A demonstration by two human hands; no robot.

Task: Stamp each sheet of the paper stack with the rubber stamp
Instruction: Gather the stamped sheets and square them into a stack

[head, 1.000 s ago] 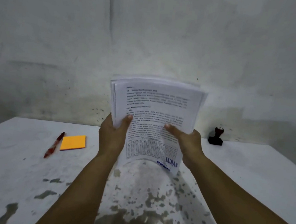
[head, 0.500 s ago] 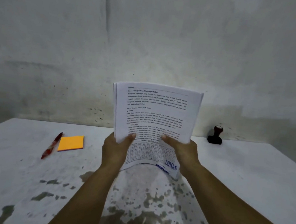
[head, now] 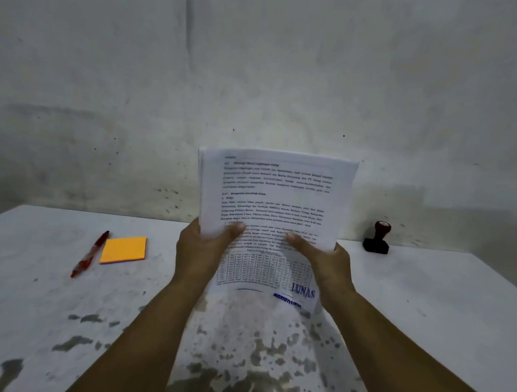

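Paper stack upright; our left hand and right hand pinch it; we should square its edges on the table, rubber stamp at far right edge.

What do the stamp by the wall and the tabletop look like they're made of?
Rubber stamp: dark red rounded handle with a slight sheen, likely lacquered wood or plastic, on a matte black block.
Table: white painted surface, matte and worn; grey patches suggest chipped paint.
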